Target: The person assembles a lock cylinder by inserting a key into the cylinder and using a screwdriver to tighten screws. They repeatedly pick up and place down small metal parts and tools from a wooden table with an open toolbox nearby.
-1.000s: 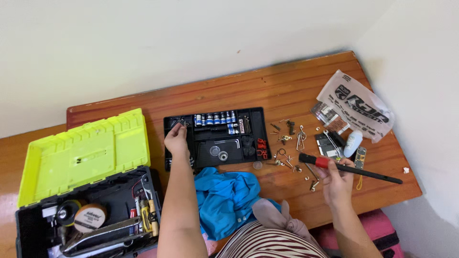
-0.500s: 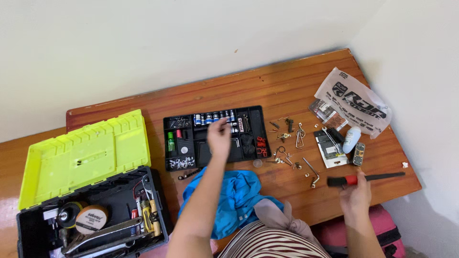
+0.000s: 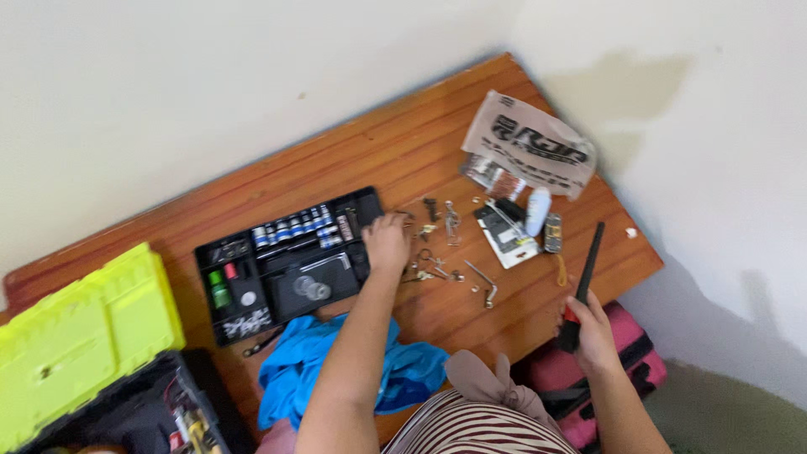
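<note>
A reddish-brown slatted wooden table [image 3: 378, 160] stands pushed into a corner where two plain off-white walls [image 3: 168, 84] meet, a faint stain marking the right-hand one, with dull greenish floor [image 3: 723, 412] showing at the lower right.

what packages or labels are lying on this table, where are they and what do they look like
Plastic bag: far right corner of the table, crumpled, pale with bold black print.
Small packet: just nearer than the bag, flat, white card with dark contents.
No screens or signs visible.
</note>
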